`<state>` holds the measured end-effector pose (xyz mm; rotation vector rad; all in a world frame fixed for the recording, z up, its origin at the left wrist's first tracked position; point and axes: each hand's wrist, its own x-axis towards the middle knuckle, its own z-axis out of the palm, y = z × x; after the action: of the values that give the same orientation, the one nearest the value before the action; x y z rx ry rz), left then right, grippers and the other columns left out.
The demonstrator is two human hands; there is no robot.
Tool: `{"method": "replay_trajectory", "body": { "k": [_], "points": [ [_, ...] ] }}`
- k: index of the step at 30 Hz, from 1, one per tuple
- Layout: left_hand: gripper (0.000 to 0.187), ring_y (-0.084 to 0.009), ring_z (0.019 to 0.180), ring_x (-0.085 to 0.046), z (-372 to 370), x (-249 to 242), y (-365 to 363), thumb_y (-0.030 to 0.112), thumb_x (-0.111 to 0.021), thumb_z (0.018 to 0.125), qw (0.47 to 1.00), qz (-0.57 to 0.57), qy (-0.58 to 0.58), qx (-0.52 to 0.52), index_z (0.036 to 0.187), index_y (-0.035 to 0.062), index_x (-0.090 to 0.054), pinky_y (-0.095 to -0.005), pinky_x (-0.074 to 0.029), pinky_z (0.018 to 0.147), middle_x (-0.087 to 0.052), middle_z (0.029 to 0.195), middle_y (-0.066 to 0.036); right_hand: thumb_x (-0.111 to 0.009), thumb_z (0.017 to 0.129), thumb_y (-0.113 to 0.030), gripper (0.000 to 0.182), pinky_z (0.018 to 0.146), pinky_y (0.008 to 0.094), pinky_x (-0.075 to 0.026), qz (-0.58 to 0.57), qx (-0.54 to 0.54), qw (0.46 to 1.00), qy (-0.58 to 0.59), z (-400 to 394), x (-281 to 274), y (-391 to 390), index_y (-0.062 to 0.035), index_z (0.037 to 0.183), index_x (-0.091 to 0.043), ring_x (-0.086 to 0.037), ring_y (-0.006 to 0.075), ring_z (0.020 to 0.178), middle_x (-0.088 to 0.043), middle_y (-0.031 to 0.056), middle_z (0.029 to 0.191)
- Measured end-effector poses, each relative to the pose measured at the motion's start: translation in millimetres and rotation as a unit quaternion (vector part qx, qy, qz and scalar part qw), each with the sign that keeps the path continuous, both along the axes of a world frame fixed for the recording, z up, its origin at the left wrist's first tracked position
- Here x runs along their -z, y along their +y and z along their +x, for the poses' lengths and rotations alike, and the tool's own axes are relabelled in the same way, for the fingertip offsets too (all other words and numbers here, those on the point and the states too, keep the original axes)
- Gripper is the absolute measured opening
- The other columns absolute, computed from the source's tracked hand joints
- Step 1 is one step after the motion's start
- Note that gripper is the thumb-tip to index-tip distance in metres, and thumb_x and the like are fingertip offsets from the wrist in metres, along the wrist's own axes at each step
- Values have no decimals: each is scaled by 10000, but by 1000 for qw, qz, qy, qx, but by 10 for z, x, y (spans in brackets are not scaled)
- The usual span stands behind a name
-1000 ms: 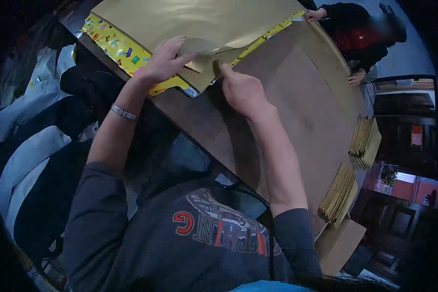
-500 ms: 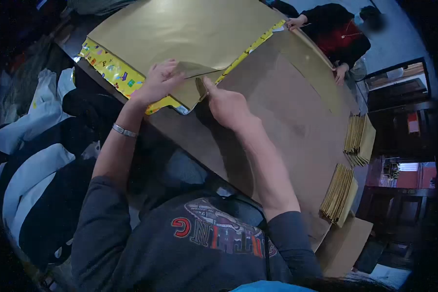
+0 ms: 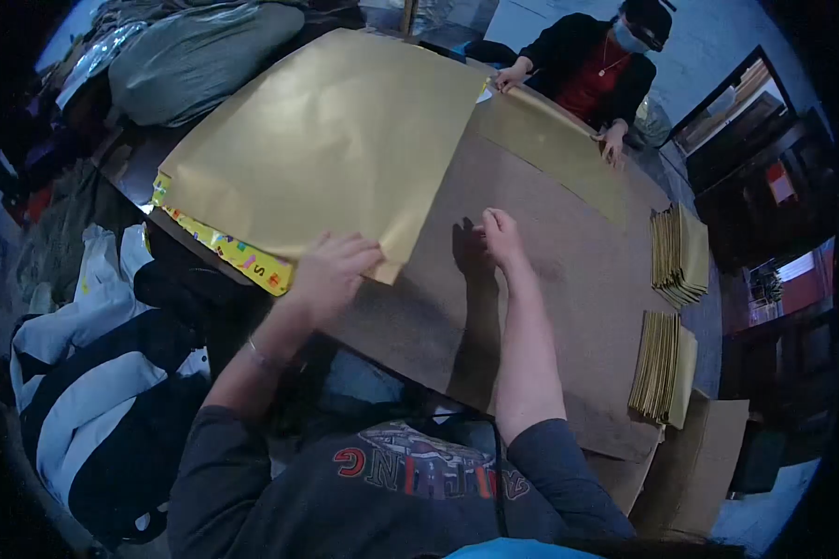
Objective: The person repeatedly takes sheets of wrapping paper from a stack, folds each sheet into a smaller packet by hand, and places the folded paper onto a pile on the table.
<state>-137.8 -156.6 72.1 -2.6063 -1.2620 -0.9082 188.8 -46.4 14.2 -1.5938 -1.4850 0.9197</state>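
Observation:
Large golden-brown paper sheets (image 3: 326,140) lie on the left part of the table, over yellow printed paper (image 3: 224,244) whose edge shows along the front left. My left hand (image 3: 331,275) lies on the near corner of the brown paper, fingers spread over its edge. To the right of the paper, my right hand (image 3: 501,235) is raised over the brown tabletop (image 3: 569,307) with fingers curled together. Whether it holds something small cannot be made out.
Across the table a masked person (image 3: 601,65) has both hands on a brown sheet (image 3: 550,140). Two folded paper stacks (image 3: 678,256) (image 3: 662,368) stand at the right edge, above a cardboard box (image 3: 694,466). Black-and-white cloth (image 3: 103,391) lies at left.
My right hand has left the paper's corner and moved right. The lifted corner now lies flat, covering more of the yellow paper. My left hand is nearer the corner. The view has shifted.

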Motion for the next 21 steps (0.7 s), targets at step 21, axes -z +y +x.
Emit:
{"method": "replay_trajectory", "body": {
  "k": [21],
  "points": [
    [633, -325, 1037, -634, -1305, 118, 1239, 446, -755, 776, 927, -106, -28, -358, 1294, 127, -581, -417, -492, 934, -646, 1147, -189, -650, 905, -242, 199, 554, 279, -446, -107, 88, 980, 145, 419, 137, -261, -47, 869, -633, -557, 97, 630, -610, -2, 749]
  ]
}}
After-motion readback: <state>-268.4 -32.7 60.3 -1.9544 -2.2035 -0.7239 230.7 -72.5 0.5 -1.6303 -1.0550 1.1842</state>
